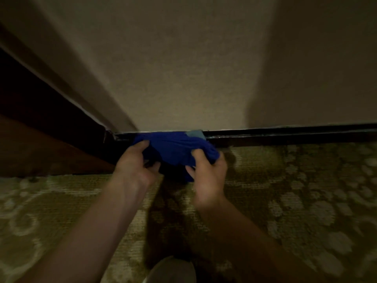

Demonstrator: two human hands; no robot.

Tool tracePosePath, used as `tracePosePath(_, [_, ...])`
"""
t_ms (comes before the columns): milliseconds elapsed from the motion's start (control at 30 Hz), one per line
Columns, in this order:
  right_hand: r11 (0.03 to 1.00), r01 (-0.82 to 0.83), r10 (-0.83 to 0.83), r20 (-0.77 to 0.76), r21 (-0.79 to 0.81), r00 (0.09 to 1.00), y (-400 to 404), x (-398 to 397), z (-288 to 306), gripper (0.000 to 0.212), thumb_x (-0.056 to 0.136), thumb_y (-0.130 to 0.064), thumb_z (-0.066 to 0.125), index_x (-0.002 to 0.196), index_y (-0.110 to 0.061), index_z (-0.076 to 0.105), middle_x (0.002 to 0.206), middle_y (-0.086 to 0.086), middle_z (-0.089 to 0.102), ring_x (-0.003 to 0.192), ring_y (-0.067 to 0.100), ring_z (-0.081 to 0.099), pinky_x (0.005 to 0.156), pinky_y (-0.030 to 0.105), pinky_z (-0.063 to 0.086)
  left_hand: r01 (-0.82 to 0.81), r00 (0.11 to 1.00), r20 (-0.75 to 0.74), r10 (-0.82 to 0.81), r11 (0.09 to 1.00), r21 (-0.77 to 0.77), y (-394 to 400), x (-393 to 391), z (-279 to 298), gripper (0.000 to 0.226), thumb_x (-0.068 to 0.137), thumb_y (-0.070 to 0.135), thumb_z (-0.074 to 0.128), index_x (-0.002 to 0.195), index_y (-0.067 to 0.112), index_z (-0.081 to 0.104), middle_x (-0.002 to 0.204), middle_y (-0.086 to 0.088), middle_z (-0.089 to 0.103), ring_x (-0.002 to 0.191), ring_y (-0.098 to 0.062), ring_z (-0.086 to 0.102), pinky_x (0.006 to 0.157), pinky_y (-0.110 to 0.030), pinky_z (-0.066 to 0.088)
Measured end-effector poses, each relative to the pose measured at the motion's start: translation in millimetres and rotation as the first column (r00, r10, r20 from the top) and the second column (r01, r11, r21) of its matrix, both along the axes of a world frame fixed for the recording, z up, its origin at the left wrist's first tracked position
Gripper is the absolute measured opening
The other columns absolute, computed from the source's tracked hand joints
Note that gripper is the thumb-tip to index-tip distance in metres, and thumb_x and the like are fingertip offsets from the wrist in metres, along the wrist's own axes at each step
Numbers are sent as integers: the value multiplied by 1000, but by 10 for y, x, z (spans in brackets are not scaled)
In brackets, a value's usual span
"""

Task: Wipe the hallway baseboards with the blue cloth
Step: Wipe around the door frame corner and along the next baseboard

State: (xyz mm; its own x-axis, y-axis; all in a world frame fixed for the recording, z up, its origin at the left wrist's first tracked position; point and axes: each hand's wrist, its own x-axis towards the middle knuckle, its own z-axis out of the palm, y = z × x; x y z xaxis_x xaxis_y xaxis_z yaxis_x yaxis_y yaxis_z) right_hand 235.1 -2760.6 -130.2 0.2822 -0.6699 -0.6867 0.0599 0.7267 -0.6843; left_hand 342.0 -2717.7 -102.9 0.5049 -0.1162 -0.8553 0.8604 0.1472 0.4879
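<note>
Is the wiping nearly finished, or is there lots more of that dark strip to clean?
Hard to say what is already clean; the dim picture shows no wiped patch. Right now the left hand and right hand both grip the bunched blue cloth against the dark baseboard, near the corner by the brown door. The long stretch running right lies untouched by the cloth, so probably plenty remains.

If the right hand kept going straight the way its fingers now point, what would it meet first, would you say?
Probably the dark baseboard: the right hand, gripping the blue cloth, points toward the wall, with cloth bunched between; depth is unclear.
</note>
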Motion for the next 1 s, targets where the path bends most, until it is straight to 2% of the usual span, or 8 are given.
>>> tracePosePath(200, [989, -99, 94, 44, 112, 995, 188, 188, 26, 39, 83, -14, 70, 119, -25, 59, 110, 0, 66, 100, 14, 66, 96, 37, 53, -136, 988, 63, 140, 988, -73, 98, 100, -96, 34, 102, 24, 48, 134, 13, 52, 101, -7, 58, 80, -22, 57, 75, -33, 51])
tracePosePath(333, [997, 47, -47, 8, 53, 999, -69, -50, 80, 33, 82, -12, 70, 112, -24, 62, 108, 0, 67, 99, 16, 67, 96, 40, 53, -49, 999, -24, 48, 996, -69, -102, -107, -116, 22, 98, 24, 54, 117, 16, 58, 100, -7, 60, 83, -22, 60, 53, -36, 54])
tracePosePath(400, [990, 137, -135, -36, 43, 990, -196, -110, 31, 29, 83, -13, 70, 107, -26, 61, 104, -4, 66, 97, 14, 65, 96, 41, 53, -3, 999, -35, 0, 996, -84, -142, -207, -122, 14, 96, 19, 57, 109, 14, 59, 98, -8, 58, 83, -20, 59, 53, -33, 55])
tracePosePath(567, [996, -81, 80, -40, -22, 996, -57, 2, -6, 27, 87, -16, 68, 110, -27, 61, 103, -7, 67, 94, 9, 66, 95, 37, 54, -37, 999, 14, 38, 999, -33, 20, -53, -39, 11, 97, 18, 56, 107, 12, 56, 96, -6, 52, 80, -19, 55, 47, -30, 55])
tracePosePath(667, [988, -149, 145, 87, 47, 986, 91, 129, 71, 26, 86, -13, 69, 107, -27, 60, 104, -6, 66, 94, 9, 66, 92, 29, 54, -103, 994, 27, 106, 991, -85, 77, 90, -59, 26, 102, 26, 48, 124, 16, 56, 107, -6, 59, 82, -20, 58, 68, -32, 53])
tracePosePath(733, [994, -80, 75, 67, 69, 995, 29, 87, 82, 25, 84, -12, 70, 100, -28, 59, 103, -3, 66, 94, 10, 65, 89, 27, 54, -103, 994, 19, 105, 991, -80, 1, 2, -37, 27, 103, 29, 45, 124, 16, 56, 116, -6, 60, 82, -21, 58, 77, -34, 51])
tracePosePath(867, [941, 336, -332, -90, 33, 939, -230, -188, 5, 30, 84, -13, 69, 110, -23, 58, 110, 0, 67, 97, 17, 66, 90, 36, 56, 62, 997, -48, -66, 996, -67, -296, -426, 43, 8, 97, 15, 55, 90, 14, 58, 95, -6, 61, 77, -18, 56, 63, -28, 49])
tracePosePath(1000, [966, 251, -256, -110, -60, 960, -290, -406, -14, 32, 88, -16, 66, 118, -22, 58, 113, -5, 63, 101, 13, 63, 77, 26, 54, 121, 992, -38, -123, 992, -47, -310, -525, 12, 4, 92, 13, 62, 96, 15, 61, 100, -8, 64, 83, -16, 60, 66, -25, 50])
